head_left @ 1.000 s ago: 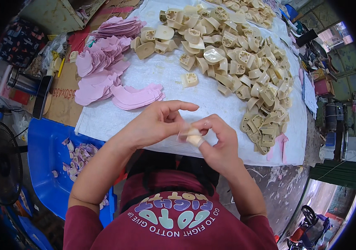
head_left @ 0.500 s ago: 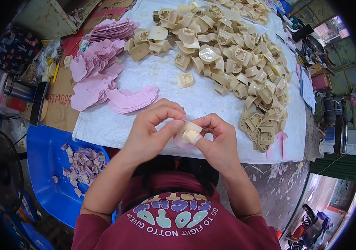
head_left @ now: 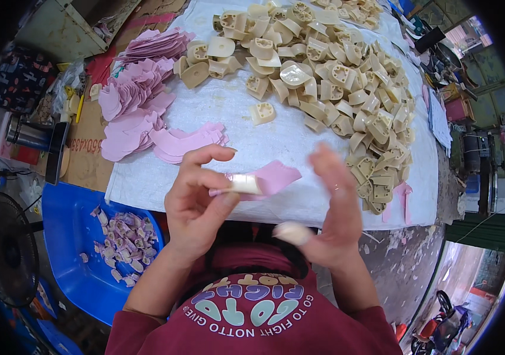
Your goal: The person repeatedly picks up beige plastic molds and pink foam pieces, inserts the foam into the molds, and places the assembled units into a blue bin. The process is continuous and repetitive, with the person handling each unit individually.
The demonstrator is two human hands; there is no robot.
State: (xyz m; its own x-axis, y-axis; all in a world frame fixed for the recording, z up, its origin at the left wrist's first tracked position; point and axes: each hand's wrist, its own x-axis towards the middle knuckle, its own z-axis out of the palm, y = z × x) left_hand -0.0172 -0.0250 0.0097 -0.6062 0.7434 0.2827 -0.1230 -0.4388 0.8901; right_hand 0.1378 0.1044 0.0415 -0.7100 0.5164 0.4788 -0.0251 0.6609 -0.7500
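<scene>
While a blue plastic tub (head_left: 69,236) of purple-wrapped pieces sits far left, left hand (head_left: 196,204) pinches a pink cut sheet piece with pale backing (head_left: 261,180) above the table edge; right hand (head_left: 335,204) open, fingers spread, blurred; beige moulded parts (head_left: 335,77) heaped beyond.

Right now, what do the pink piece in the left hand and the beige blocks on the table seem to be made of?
The pink piece looks like thin, matte sheet, perhaps foam or paper: it is flat and bends slightly. The beige blocks look like moulded plastic: smooth, faintly glossy, with hollow ribbed insides. The left hand pinches the pink piece.
</scene>
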